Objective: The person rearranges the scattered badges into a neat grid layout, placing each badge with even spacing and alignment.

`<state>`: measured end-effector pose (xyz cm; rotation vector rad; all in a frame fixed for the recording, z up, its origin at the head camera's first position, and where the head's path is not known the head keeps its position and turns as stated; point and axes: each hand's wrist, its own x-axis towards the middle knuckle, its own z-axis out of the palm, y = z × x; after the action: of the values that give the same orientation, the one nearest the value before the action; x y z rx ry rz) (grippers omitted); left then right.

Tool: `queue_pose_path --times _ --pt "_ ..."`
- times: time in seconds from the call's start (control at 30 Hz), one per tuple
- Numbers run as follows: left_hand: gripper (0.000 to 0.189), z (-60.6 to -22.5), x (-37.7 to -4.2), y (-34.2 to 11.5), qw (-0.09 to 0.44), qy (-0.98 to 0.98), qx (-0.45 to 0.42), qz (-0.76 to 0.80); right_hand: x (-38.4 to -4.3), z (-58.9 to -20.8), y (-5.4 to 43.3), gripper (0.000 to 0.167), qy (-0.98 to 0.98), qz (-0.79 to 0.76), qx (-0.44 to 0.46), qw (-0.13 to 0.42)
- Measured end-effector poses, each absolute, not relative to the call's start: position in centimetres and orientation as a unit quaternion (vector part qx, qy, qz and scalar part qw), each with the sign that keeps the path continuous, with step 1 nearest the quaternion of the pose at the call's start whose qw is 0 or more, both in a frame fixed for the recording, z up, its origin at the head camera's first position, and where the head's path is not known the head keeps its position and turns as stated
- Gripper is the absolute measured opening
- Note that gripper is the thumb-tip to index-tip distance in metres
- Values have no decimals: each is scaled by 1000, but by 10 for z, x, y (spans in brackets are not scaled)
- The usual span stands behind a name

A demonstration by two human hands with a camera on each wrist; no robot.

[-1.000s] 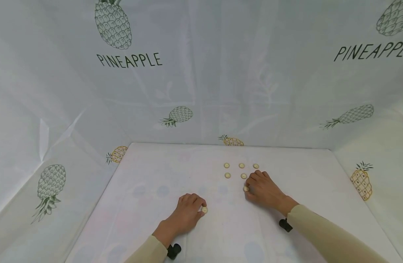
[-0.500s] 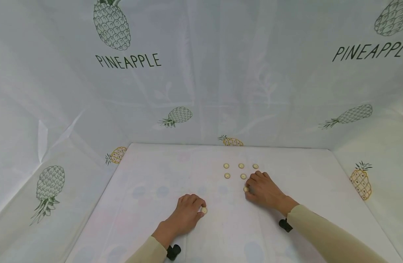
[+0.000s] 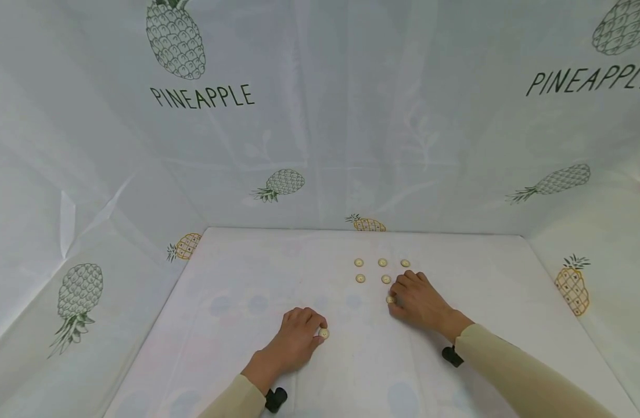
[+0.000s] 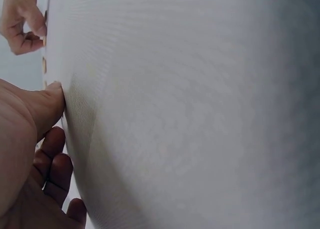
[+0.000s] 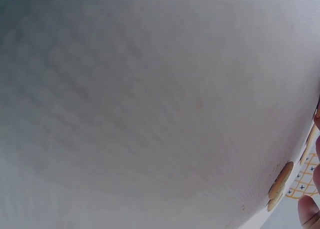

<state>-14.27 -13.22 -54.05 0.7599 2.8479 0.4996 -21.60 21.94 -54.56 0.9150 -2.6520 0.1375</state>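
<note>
My left hand [image 3: 296, 338] rests low over the white table, pinching a small, round, pale wooden button [image 3: 324, 334] between thumb and fingers. Farther right and back, my right hand [image 3: 420, 303] holds another round button [image 3: 390, 299] at its fingertips. Beyond that hand lie several more such buttons, among them a near one [image 3: 386, 279] and a far right one [image 3: 405, 263], spaced in two rows. In the left wrist view, the left thumb [image 4: 50, 101] touches the table surface, and its button is hidden. Only fingertips [image 5: 309, 209] of the right hand show in the right wrist view, beside wooden discs [image 5: 281, 180] seen edge-on.
A white cloth covers the table [image 3: 236, 273], with faint coloured spots. Pale curtains [image 3: 320, 116] printed with pineapples hang behind and at both sides. A small black device [image 3: 276, 400] sits at the left wrist, another black device [image 3: 452, 356] at the right.
</note>
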Motion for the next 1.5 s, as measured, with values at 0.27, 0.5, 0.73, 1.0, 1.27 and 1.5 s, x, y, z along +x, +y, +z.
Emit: queue_pose_path --times 0.27,0.5,0.73,1.0,1.27,1.5 --pt "20 -540 -144 -132 65 951 262 154 -216 -545 219 18 -931 53 320 165" --pt "19 -538 -144 -131 42 954 267 132 -216 -546 219 18 -934 47 316 158" --pt "24 -537 -144 -131 33 959 254 120 -216 -546 219 19 -935 45 315 154" --pt "18 -537 -146 -131 26 956 265 120 -217 -547 219 20 -938 39 311 148" --pt "17 -535 -145 -131 18 952 281 121 -217 -546 218 20 -940 38 308 142" --pt "19 -532 -145 -131 1 954 280 111 -216 -544 218 19 -942 37 303 142"
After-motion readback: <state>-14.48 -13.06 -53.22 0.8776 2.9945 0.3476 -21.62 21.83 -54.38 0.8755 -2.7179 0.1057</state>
